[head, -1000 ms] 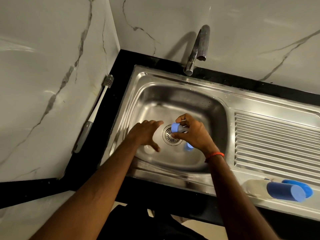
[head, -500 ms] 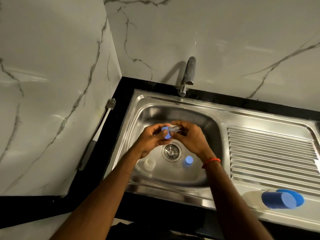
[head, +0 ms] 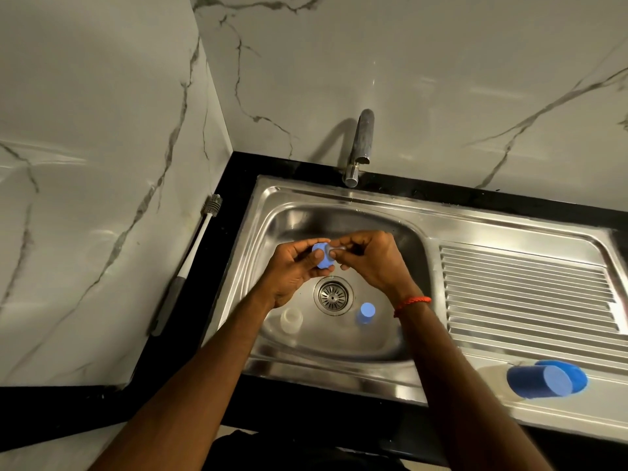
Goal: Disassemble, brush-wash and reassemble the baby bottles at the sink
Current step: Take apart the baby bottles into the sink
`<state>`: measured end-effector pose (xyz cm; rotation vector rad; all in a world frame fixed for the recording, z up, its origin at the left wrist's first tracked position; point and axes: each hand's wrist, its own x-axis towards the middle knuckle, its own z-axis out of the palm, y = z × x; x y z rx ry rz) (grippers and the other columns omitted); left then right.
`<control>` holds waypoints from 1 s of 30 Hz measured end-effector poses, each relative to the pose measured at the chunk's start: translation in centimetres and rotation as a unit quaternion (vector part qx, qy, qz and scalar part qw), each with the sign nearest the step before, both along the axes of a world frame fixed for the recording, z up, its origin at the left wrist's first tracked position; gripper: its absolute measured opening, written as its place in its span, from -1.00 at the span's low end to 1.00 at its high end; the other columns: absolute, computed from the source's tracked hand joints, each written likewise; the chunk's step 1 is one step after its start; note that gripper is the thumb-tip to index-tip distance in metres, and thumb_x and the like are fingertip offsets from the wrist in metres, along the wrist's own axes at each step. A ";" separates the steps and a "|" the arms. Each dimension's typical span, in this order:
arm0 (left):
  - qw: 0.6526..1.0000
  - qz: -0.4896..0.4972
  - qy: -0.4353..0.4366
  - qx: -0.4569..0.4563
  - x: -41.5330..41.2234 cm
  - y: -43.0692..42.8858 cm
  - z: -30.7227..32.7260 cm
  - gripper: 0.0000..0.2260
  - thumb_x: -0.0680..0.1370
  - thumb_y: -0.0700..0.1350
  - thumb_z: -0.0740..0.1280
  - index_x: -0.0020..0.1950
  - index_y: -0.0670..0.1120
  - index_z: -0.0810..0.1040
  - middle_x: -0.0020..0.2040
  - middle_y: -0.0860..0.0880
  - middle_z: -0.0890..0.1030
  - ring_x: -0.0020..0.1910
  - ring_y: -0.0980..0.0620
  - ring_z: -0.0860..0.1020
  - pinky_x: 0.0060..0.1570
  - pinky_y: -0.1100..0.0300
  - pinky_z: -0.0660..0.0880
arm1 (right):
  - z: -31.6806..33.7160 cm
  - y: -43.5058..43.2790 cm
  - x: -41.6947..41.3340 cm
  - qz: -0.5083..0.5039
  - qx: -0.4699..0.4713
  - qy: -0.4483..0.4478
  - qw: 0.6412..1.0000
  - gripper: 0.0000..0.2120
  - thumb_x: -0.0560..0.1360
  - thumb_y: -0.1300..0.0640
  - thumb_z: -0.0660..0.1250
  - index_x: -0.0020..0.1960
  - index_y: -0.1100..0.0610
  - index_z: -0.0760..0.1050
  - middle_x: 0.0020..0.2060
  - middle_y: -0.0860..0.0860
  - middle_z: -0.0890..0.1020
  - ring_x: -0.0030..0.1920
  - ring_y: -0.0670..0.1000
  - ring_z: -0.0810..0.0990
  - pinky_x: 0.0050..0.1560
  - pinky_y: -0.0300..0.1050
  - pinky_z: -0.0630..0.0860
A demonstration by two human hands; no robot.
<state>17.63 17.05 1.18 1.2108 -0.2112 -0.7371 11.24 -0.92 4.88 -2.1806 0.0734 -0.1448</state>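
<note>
Baby-bottle parts lie in three places. One blue collar point(head: 321, 256) is held up over the sink point(head: 421, 219) basin, above the drain point(head: 333, 296). The left hand point(head: 292, 271) has its grip curled round that collar, thumb on the near face. The right hand point(head: 373, 263) keeps a narrow grip, thumb and fingertips pinching one clear teat point(head: 337, 249) that pokes out of the collar's right side. Whether the teat is seated in the collar or partly free cannot be told.

Two loose pieces stand on the basin floor. One clear bottle body point(head: 291, 320) is left of the drain, near the left wrist. One pale blue cap point(head: 366, 312) is right of the drain, just beside the right wrist, which wears a red thread point(head: 412, 302).

One more bottle lies on its side on the near end of the ribbed drainboard point(head: 523, 287), its dark blue cover point(head: 538, 380) pointing right. A second blue piece point(head: 574, 370) touches it from behind.

One bottle brush point(head: 200, 246) leans on the marble wall, on the black counter point(head: 238, 185) left of the sink, well apart from both hands. One tap point(head: 362, 141) stands behind the basin.
</note>
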 end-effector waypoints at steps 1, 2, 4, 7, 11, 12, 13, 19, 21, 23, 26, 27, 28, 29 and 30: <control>1.000 0.001 -0.002 -0.001 0.0 0.0 0.0 -0.58 0.49 -0.11 0.36 0.31 -0.23 0.51 0.19 -0.21 0.63 0.13 -0.20 0.65 0.11 -0.02 0.63 | 0.0 0.0 0.1 0.003 -0.008 -0.003 1.000 -0.79 0.48 0.11 0.47 0.08 0.18 0.66 -0.12 0.03 0.72 -0.26 -0.19 0.67 -0.16 -0.37 0.59; 1.000 0.001 -0.002 -0.002 0.0 -0.1 0.0 -0.59 0.49 -0.11 0.36 0.31 -0.22 0.52 0.18 -0.20 0.64 0.11 -0.20 0.66 0.10 -0.01 0.63 | 0.1 0.0 0.2 0.006 -0.016 -0.007 1.000 -0.79 0.49 0.11 0.47 0.08 0.17 0.67 -0.12 0.03 0.72 -0.25 -0.21 0.66 -0.16 -0.37 0.58; 1.000 0.003 0.000 -0.009 0.0 -0.1 0.1 -0.63 0.50 -0.12 0.35 0.28 -0.19 0.53 0.14 -0.15 0.66 0.07 -0.18 0.67 0.08 0.01 0.64 | 0.2 0.0 0.4 0.008 -0.024 -0.008 1.000 -0.80 0.49 0.11 0.47 0.07 0.17 0.67 -0.12 0.02 0.72 -0.25 -0.22 0.66 -0.16 -0.38 0.58; 1.000 0.006 -0.001 -0.013 -0.1 -0.2 -0.2 -0.67 0.56 -0.16 0.31 0.31 -0.22 0.52 0.15 -0.16 0.66 0.08 -0.18 0.67 0.06 0.05 0.64 | 0.4 -0.1 0.8 0.012 -0.038 0.011 0.999 -0.81 0.49 0.11 0.47 0.05 0.18 0.66 -0.15 0.04 0.72 -0.30 -0.14 0.67 -0.21 -0.37 0.59; 1.000 0.008 -0.011 -0.018 -0.6 0.0 -1.1 -0.72 0.63 -0.27 0.23 0.34 -0.23 0.50 0.16 -0.20 0.65 0.10 -0.18 0.66 0.02 0.09 0.62 | 0.7 0.4 1.2 0.010 -0.055 0.034 0.998 -0.87 0.48 0.15 0.49 -0.03 0.20 0.66 -0.22 0.01 0.69 -0.38 -0.13 0.64 -0.27 -0.40 0.57; 1.000 0.012 -0.007 -0.018 -0.7 0.0 -1.2 -0.73 0.64 -0.27 0.23 0.34 -0.23 0.51 0.15 -0.18 0.66 0.09 -0.16 0.67 0.01 0.11 0.62 | 0.7 0.6 1.2 0.007 -0.060 0.039 0.997 -0.88 0.48 0.17 0.49 -0.04 0.21 0.65 -0.24 -0.02 0.67 -0.39 -0.15 0.63 -0.27 -0.41 0.56; 1.000 0.017 -0.002 -0.020 -0.9 -0.1 -1.2 -0.73 0.64 -0.27 0.22 0.33 -0.24 0.51 0.13 -0.18 0.66 0.07 -0.15 0.67 -0.01 0.12 0.62 | 0.7 0.7 1.2 0.004 -0.064 0.038 0.997 -0.89 0.48 0.18 0.49 -0.06 0.22 0.65 -0.26 -0.04 0.65 -0.40 -0.16 0.61 -0.27 -0.42 0.56; 0.998 0.049 0.018 -0.031 -1.4 -0.4 -1.7 -0.71 0.62 -0.21 0.26 0.31 -0.26 0.51 0.14 -0.19 0.66 0.09 -0.16 0.66 -0.01 0.12 0.62 | 0.7 1.1 1.5 0.007 -0.076 0.043 0.996 -0.91 0.49 0.20 0.49 -0.09 0.23 0.64 -0.23 0.00 0.65 -0.36 -0.20 0.58 -0.25 -0.48 0.52; 0.998 0.055 0.023 -0.038 -1.8 -0.6 -1.8 -0.68 0.57 -0.15 0.30 0.29 -0.25 0.53 0.11 -0.17 0.68 0.07 -0.14 0.67 0.01 0.10 0.62 | 0.7 1.0 1.5 0.017 -0.079 0.055 0.995 -0.90 0.49 0.21 0.49 -0.10 0.25 0.63 -0.23 0.00 0.66 -0.35 -0.21 0.58 -0.25 -0.48 0.51; 0.997 0.057 0.028 -0.047 -2.3 -0.5 -2.0 -0.69 0.56 -0.14 0.30 0.26 -0.23 0.55 0.09 -0.17 0.69 0.06 -0.15 0.67 0.02 0.08 0.63 | 0.5 0.8 1.4 0.019 -0.071 0.064 0.995 -0.90 0.48 0.23 0.49 -0.11 0.26 0.64 -0.24 -0.02 0.66 -0.35 -0.24 0.59 -0.25 -0.47 0.51; 0.998 0.039 0.022 -0.040 -2.6 -0.4 -2.5 -0.67 0.57 -0.13 0.29 0.29 -0.24 0.54 0.11 -0.17 0.69 0.09 -0.16 0.67 0.06 0.06 0.63 | 0.1 0.9 1.0 0.018 -0.080 0.074 0.994 -0.91 0.46 0.25 0.50 -0.15 0.26 0.63 -0.24 0.01 0.68 -0.33 -0.22 0.59 -0.22 -0.48 0.51; 0.998 0.034 0.021 -0.038 -2.6 -0.4 -2.6 -0.65 0.57 -0.14 0.29 0.31 -0.26 0.53 0.11 -0.17 0.69 0.09 -0.16 0.66 0.06 0.06 0.63 | 0.0 1.0 0.9 0.014 -0.083 0.075 0.994 -0.91 0.46 0.25 0.50 -0.16 0.25 0.62 -0.25 -0.01 0.66 -0.32 -0.21 0.57 -0.21 -0.49 0.51; 0.999 0.030 0.018 -0.035 -2.6 -0.4 -2.6 -0.63 0.57 -0.14 0.29 0.33 -0.28 0.51 0.12 -0.17 0.68 0.10 -0.16 0.66 0.06 0.06 0.63 | 0.0 1.1 0.8 0.010 -0.087 0.075 0.993 -0.91 0.45 0.27 0.51 -0.18 0.23 0.60 -0.28 -0.04 0.63 -0.33 -0.21 0.56 -0.23 -0.48 0.51; 0.999 0.025 0.011 -0.030 -2.5 -0.5 -2.6 -0.61 0.57 -0.14 0.29 0.34 -0.29 0.50 0.13 -0.18 0.68 0.10 -0.16 0.66 0.06 0.06 0.63 | 0.0 1.1 0.8 0.005 -0.090 0.075 0.993 -0.89 0.44 0.29 0.51 -0.20 0.22 0.59 -0.31 -0.06 0.60 -0.34 -0.19 0.56 -0.25 -0.45 0.51; 1.000 0.016 0.003 -0.025 -2.4 -0.6 -2.6 -0.61 0.56 -0.14 0.30 0.35 -0.29 0.50 0.14 -0.19 0.67 0.10 -0.17 0.65 0.05 0.06 0.63 | -0.1 1.0 0.8 -0.001 -0.091 0.074 0.993 -0.86 0.43 0.31 0.50 -0.23 0.20 0.56 -0.33 -0.06 0.59 -0.34 -0.16 0.56 -0.27 -0.42 0.52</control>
